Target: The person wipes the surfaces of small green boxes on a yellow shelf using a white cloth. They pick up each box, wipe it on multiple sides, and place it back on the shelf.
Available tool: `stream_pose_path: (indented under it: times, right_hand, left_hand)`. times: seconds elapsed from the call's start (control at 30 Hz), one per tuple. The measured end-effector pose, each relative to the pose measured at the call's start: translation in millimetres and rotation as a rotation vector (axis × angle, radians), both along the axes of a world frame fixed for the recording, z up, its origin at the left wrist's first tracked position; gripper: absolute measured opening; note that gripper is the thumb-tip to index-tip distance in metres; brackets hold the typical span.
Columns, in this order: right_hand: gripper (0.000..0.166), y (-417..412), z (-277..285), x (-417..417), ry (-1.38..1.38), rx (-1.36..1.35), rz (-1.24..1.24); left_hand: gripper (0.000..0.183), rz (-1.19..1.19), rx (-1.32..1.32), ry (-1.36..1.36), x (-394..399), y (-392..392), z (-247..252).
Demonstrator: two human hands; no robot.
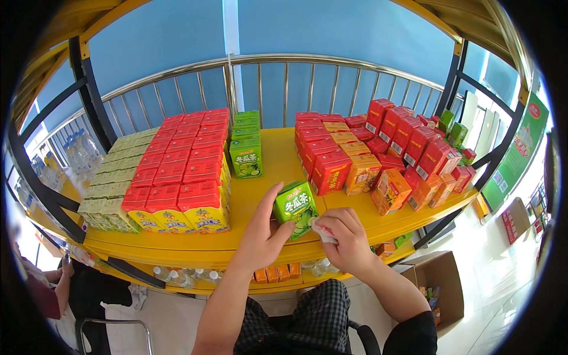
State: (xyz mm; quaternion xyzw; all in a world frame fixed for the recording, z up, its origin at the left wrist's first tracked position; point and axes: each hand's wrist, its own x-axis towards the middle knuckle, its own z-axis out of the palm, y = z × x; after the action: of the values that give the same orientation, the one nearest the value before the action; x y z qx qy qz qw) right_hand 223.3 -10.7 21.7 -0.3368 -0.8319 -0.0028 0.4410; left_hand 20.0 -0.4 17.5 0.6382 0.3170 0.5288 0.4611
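Note:
A green drink carton (293, 206) is gripped by my left hand (262, 235), thumb on its front and fingers along its far left side. My right hand (346, 237) pinches a crumpled white wipe (326, 233) against the carton's lower right edge. Both hands are over the front edge of a yellow metal shelf (266, 217). Behind the held carton, a row of matching green cartons (246, 155) runs back along the shelf. Nearest on the right stand red cartons (329, 171) and orange cartons (361, 173).
Red-and-yellow cartons (199, 206) and pale green cartons (106, 215) fill the left side. Jumbled red boxes (426, 151) are piled at right. Plastic bottles (182, 277) sit on the lower shelf. A cardboard box (443, 284) stands on the floor; another person's arm (64, 284) is at far left.

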Motion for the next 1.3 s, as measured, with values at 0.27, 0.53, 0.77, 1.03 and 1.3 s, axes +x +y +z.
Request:
stream_pose_path:
  times: [0.27,0.53,0.77,1.03,1.3]
  right_hand:
    - [0.036,32,32,-23,0.032,0.116,-0.001]
    - [0.038,30,42,-51,0.032,0.096,0.163]
    - [0.038,27,34,-38,-0.078,0.096,0.206]
    - [0.032,-3,15,-26,-0.153,0.051,0.203]
    - [0.034,8,6,-2,0.003,-0.043,-0.002]
  left_hand:
    - [0.070,0.012,0.090,0.108,-7,6,-10]
    - [0.074,0.044,0.103,0.074,-5,3,-6]
    - [0.054,0.042,-0.101,-0.126,-8,3,-7]
    - [0.037,0.275,0.134,0.159,-2,-2,7]
    - [0.036,0.231,0.082,0.147,-3,-2,3]
